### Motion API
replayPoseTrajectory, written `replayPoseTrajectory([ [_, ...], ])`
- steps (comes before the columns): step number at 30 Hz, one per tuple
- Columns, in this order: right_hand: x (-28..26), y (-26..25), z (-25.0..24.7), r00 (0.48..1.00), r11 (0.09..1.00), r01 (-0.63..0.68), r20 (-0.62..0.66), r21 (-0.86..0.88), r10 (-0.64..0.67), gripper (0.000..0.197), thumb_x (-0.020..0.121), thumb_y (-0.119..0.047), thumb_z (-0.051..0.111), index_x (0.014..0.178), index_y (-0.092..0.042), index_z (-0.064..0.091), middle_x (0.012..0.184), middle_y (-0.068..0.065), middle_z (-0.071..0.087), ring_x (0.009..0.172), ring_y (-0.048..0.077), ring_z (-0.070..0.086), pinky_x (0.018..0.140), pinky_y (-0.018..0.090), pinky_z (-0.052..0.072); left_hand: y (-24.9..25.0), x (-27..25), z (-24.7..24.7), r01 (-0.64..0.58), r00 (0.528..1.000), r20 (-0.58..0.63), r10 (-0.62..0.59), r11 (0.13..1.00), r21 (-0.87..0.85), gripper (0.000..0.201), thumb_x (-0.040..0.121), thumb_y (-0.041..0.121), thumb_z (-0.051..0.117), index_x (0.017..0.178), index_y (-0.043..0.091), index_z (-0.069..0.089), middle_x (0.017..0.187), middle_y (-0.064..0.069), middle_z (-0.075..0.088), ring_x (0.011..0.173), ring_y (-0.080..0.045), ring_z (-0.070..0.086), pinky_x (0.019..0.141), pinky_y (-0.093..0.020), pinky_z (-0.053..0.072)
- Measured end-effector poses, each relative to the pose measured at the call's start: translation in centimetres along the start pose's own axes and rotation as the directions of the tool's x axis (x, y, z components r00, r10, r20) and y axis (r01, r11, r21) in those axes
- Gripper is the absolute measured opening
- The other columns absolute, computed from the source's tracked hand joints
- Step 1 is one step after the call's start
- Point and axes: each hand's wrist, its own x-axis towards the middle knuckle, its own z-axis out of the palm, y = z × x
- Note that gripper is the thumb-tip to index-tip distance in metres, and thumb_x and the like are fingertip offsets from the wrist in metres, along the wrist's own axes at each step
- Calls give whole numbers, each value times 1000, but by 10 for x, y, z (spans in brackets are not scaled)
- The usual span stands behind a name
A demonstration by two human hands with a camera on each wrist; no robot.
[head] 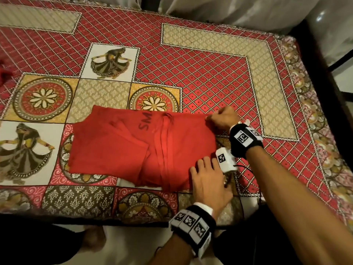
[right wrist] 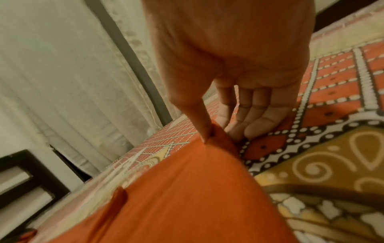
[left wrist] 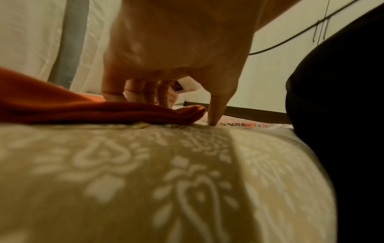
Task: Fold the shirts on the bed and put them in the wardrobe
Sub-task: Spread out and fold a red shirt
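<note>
A red shirt (head: 141, 148) lies partly folded on the bed (head: 210, 60), on the near half of its patterned red and gold cover, dark lettering showing along its far edge. Both hands work at the shirt's right-hand end. The right hand (head: 222, 119) is at the far corner, where the wrist view shows the thumb (right wrist: 195, 115) and forefinger pinching a small peak of red cloth, the other fingers reaching loosely down to the cover beside it; so that grip is closed on the shirt's corner. The left hand (head: 207, 180) lies at the near corner, fingers straight and spread, their tips resting on the cloth, holding nothing. From its wrist view the thumb (left wrist: 216, 113) presses the cover just beside the folded edge. More red cloth (head: 4, 71) sits at the bed's far left edge.
</note>
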Motion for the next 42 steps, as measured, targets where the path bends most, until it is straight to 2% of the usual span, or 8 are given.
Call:
replayPoseTrajectory([
  [5,10,12,-6,999,975,2,35,220,-10,15,82,-24,76,78,-11,69,87,8,76,85,28,75,72,42,63,-6,11,-4,110,994,-7,-111,992,-63,40,64,34,67,99,14,59,96,-9,64,91,-32,61,68,-41,51],
  [10,14,38,-15,1000,961,17,-2,275,-17,41,59,-32,79,91,-9,70,86,9,77,75,30,76,64,45,64,-6,5,-19,-42,998,-48,32,977,-208,30,70,26,55,95,10,60,89,-11,66,77,-38,66,59,-38,43],
  [14,-48,19,-57,981,991,8,-196,130,18,17,85,-23,59,73,-12,65,71,4,65,59,17,58,54,21,43,17,-25,-24,-67,996,-75,40,912,-404,9,77,19,54,84,15,54,83,-8,65,72,-38,60,61,-43,42],
  [19,-50,73,-121,968,994,-39,-242,101,62,59,50,-51,50,82,-11,78,72,4,76,75,28,76,73,45,64,64,-53,-29,-75,996,-79,36,807,-586,7,77,20,58,83,22,57,85,-5,69,79,-34,61,69,-45,48],
  [24,-108,11,-152,942,996,61,-327,-60,-77,33,64,-41,67,73,-9,72,65,7,73,69,27,74,70,43,63,63,-62,-56,-14,987,-122,-106,698,-716,7,72,25,62,78,26,60,67,-1,64,69,-31,61,64,-42,50],
  [31,-101,-105,-101,943,964,214,-224,-160,-246,29,68,-33,76,85,-9,76,78,3,76,69,17,68,74,40,64,-26,-56,-116,7,930,-212,-301,590,-807,8,70,31,62,76,26,60,58,7,58,61,-29,61,60,-46,54],
  [40,-91,-179,24,953,942,285,-53,-179,-299,19,76,-27,72,66,-19,58,55,-6,48,46,11,46,34,11,30,-171,-50,-137,197,894,-167,-415,700,-687,14,82,17,72,74,20,61,56,3,54,50,-14,54,56,-29,47],
  [42,-93,-189,64,948,934,314,-1,-170,-318,19,76,-23,71,65,-19,56,57,-3,52,48,15,50,39,17,39,-197,-46,-133,271,877,-155,-455,735,-621,15,81,14,71,73,19,60,58,1,56,58,-20,57,60,-33,45],
])
